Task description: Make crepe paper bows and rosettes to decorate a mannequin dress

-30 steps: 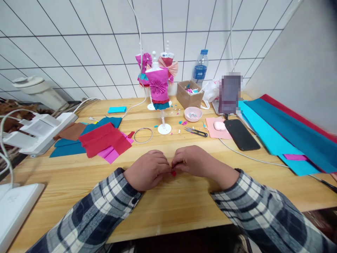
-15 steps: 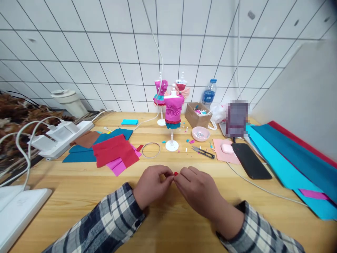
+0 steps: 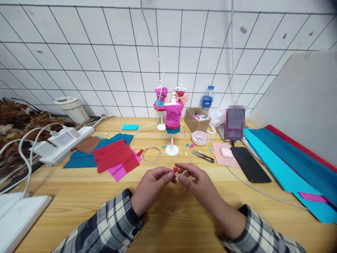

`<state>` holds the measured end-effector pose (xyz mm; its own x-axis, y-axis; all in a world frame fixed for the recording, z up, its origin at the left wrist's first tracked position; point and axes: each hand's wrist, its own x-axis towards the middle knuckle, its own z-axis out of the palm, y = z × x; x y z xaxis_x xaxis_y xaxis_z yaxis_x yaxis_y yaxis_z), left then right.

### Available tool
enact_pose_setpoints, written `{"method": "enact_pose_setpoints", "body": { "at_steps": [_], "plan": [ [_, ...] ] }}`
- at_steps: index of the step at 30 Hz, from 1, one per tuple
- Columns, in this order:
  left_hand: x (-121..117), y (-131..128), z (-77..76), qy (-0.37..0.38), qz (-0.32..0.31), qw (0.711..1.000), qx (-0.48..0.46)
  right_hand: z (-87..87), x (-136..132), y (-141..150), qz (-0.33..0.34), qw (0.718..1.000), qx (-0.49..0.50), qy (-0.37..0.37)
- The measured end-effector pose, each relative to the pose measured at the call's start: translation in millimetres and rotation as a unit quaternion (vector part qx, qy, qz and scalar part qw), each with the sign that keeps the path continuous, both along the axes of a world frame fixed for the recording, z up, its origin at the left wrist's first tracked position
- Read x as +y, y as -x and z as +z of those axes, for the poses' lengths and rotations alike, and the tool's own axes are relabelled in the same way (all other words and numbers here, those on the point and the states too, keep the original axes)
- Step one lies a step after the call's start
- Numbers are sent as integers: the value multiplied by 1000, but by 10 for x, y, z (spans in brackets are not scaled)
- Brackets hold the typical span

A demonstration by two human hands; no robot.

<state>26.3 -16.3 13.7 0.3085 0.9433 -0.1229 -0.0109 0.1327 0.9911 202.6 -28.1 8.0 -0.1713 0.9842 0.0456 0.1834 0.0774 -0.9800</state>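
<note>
Between thumb and forefinger my left hand (image 3: 157, 180) pinches a small red scrap, crepe paper by its look (image 3: 175, 169). My right hand (image 3: 195, 180) is close by on the right, thumb and fingers apart, with nothing visible in it. Beyond the hands stands a small white dress form (image 3: 172, 150) wearing a magenta top with a pleated rosette (image 3: 173, 116) and a red and teal frill. Two more dressed forms (image 3: 161, 95) (image 3: 181, 92) are behind it. A thin ring-shaped bangle (image 3: 151, 155) and thread snips (image 3: 203, 156) lie on the table past my hands.
Red sheets (image 3: 113, 154) overlap teal and magenta ones at left, near a white power strip (image 3: 67, 146). Right of the forms are a pink dish (image 3: 200, 138), a cardboard box (image 3: 197, 120) and a water bottle (image 3: 207, 98). A black phone (image 3: 250, 164) and long coloured sheets (image 3: 279, 158) lie further right.
My right hand has let go of the red scrap and opened, drawing slightly away. The left keeps its pinch. The camera view has tilted up a little.
</note>
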Motion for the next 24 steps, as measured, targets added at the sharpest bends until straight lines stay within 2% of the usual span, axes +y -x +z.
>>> {"method": "enact_pose_setpoints", "body": {
  "at_steps": [3,7,12,15,19,24],
  "plan": [
    [-15,-12,24,1,-28,1000,7,-28,31,-1,28,998,37,50],
    [-16,-22,48,-2,-46,998,32,-37,50,-15,25,991,95,90],
    [-8,-7,12,46,-100,994,10,-26,50,-32,47,972,147,178],
    [-22,-1,1,66,-112,991,-16,-10,49,-28,39,974,139,174],
    [-28,-7,4,34,-88,996,9,9,55,-33,24,985,99,137],
    [5,7,-19,46,-68,997,4,10,78,-79,9,991,60,120]
  ]
}}
